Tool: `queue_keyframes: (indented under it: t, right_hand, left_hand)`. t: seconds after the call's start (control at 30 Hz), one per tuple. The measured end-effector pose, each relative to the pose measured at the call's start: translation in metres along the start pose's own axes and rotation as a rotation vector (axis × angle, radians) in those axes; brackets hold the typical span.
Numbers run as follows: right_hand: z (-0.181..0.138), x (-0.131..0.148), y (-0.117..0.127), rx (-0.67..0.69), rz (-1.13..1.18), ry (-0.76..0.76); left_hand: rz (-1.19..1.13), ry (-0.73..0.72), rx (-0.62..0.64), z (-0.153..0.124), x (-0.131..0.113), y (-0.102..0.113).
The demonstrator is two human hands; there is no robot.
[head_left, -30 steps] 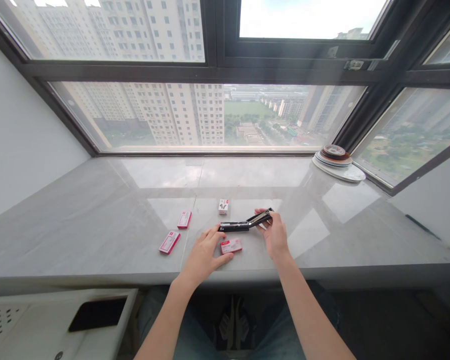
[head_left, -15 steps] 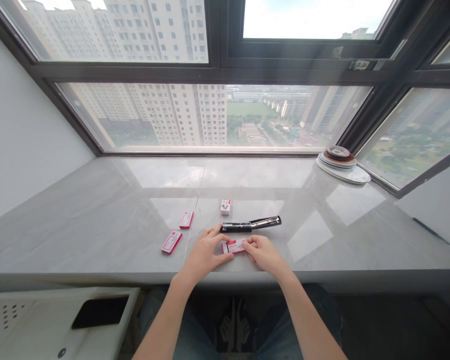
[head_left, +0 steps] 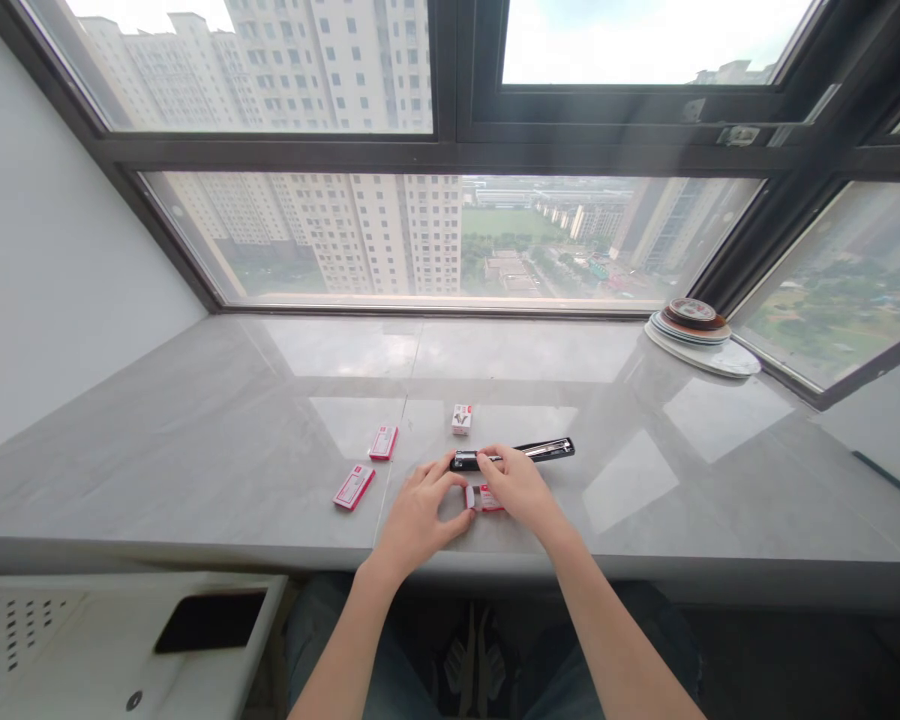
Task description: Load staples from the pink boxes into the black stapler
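Along the front edge of the surface [head_left: 217, 525], left hand [head_left: 418, 508] has fingers apart around the red box [head_left: 490, 498], right hand [head_left: 523, 490], grip unclear, apparently tends the open stapler [head_left: 555, 450], steady touch needed next.

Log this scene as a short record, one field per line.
Surface: glossy grey marble-look counter
Left hand: thumb and forefinger at the left end of a red-and-white rectangular box
Right hand: over the middle of a long black stapler, partly hiding the box; grip unclear
Stapler state: opened out
Beyond stapler: small white printed carton
Left of hands: two flat red-and-white packets
Far right corner: stack of round plate-like pieces
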State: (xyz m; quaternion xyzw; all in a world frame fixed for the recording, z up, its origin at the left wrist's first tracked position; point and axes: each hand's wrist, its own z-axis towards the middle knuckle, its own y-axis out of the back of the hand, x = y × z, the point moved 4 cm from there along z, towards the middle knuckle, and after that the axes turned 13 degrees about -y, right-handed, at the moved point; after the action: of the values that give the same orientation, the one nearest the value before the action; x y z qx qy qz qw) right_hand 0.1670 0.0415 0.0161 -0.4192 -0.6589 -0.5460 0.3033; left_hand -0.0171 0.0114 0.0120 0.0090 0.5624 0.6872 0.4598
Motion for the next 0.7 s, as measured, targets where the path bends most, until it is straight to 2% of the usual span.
queue_keyframes:
  t: [0.13, 0.27, 0.43, 0.6, 0.7]
  right_hand:
    - [0.015, -0.005, -0.02, 0.032, 0.178, -0.077]
    - [0.023, 0.002, -0.03, 0.009, 0.198, -0.021]
    - [0.01, 0.03, -0.021, -0.075, 0.004, 0.185]
    - [-0.015, 0.035, -0.01, 0.081, -0.315, 0.286]
    - [-0.022, 0.028, -0.005, 0.099, -0.455, 0.283]
  left_hand:
    - [0.002, -0.002, 0.0, 0.0, 0.002, 0.001]
    - [0.004, -0.014, -0.002, 0.0, 0.001, 0.002]
    - [0.011, -0.014, -0.01, 0.0, 0.003, 0.001]
    - [0.008, 0.007, -0.021, -0.001, 0.007, 0.0]
    - [0.004, 0.01, -0.023, 0.0, 0.006, 0.0]
